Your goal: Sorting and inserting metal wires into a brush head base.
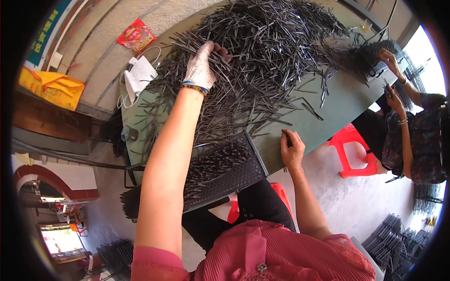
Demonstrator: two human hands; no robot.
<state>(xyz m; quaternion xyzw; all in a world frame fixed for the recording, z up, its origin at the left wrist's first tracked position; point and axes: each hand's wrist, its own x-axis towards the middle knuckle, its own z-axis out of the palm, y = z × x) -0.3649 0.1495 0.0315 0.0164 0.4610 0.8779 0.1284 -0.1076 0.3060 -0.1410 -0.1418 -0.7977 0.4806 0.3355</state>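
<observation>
My left hand (202, 65), in a white glove with dark fingertips, reaches into the left side of a big heap of thin black strips (276, 42). Its fingers are closed around a bunch of black strips (219, 60). My bare right hand (293, 149) rests by the near edge of the green table (323, 112). Its fingers are curled together, and whatever they may hold is too small to make out. Between my arms, at the table edge above my lap, lies a black perforated tray (234, 180) with rows of short black pieces standing in its holes.
A co-worker's hands (391, 61) work over a similar black tray at the right. On the left are a red packet (136, 36), a white cabled device (139, 75), a small glass (129, 134) and a yellow bag (51, 88). A red stool (351, 150) stands beyond the table.
</observation>
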